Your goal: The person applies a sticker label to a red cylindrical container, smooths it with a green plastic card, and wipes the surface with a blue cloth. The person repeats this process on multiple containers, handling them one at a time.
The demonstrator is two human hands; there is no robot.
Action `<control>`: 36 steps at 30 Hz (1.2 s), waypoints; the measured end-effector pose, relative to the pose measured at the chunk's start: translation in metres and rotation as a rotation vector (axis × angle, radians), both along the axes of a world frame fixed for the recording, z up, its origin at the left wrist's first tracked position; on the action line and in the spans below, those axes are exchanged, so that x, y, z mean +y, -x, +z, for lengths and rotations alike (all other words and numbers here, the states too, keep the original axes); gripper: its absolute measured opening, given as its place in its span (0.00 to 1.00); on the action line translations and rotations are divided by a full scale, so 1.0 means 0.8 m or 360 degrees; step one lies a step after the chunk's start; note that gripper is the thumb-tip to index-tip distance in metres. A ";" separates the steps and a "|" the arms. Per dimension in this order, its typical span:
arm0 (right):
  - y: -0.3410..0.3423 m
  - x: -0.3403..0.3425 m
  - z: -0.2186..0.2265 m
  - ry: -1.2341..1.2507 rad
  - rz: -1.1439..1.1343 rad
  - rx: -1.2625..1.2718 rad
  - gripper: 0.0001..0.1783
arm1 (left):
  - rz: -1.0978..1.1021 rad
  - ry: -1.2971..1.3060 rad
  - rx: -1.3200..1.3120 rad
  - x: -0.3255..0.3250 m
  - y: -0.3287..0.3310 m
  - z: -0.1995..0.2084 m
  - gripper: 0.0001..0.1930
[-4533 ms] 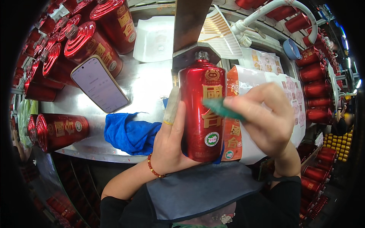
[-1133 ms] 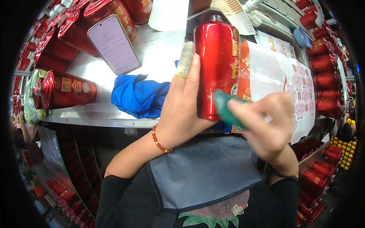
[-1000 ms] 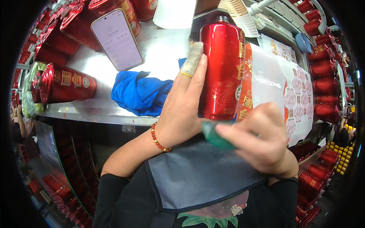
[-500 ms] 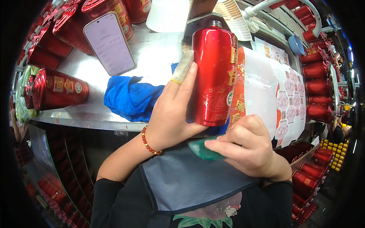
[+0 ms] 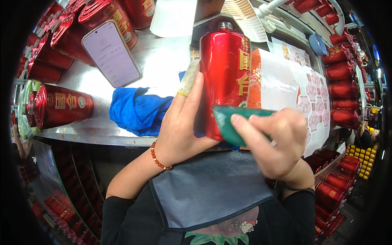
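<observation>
Red bottle [image 5: 222,69], contents unclear, rests in the loose left grip [image 5: 179,124]; right grip [image 5: 279,141] pinches a green scraper [image 5: 230,126].

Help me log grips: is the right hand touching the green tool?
Touching. The head view shows the right hand gripping the green tool at its right side, with no gap between them.

Cannot see the red bottle [image 5: 222,69] toward its five o'clock, behind the green pad [image 5: 232,127]. Cannot make out tiny text on the phone [image 5: 111,55] toward ten o'clock. Cannot follow red containers [image 5: 137,12] past the upper edge at eleven o'clock.
</observation>
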State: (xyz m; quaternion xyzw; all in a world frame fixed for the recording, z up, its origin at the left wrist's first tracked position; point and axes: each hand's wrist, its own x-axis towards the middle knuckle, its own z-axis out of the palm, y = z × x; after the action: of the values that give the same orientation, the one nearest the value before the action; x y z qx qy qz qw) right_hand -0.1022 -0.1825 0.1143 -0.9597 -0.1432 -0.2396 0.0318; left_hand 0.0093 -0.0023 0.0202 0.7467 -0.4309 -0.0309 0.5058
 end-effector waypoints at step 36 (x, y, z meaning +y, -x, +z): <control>-0.021 -0.051 0.011 -0.0415 0.0075 0.0159 0.25 | -0.0181 -0.0114 -0.0030 0.008 -0.014 -0.009 0.64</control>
State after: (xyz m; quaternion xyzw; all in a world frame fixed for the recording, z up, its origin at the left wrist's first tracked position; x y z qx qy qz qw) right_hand -0.0852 -0.2233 0.1230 -0.9546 -0.1315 -0.2072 0.1689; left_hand 0.0206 0.0044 0.0130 0.7387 -0.4762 -0.0679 0.4721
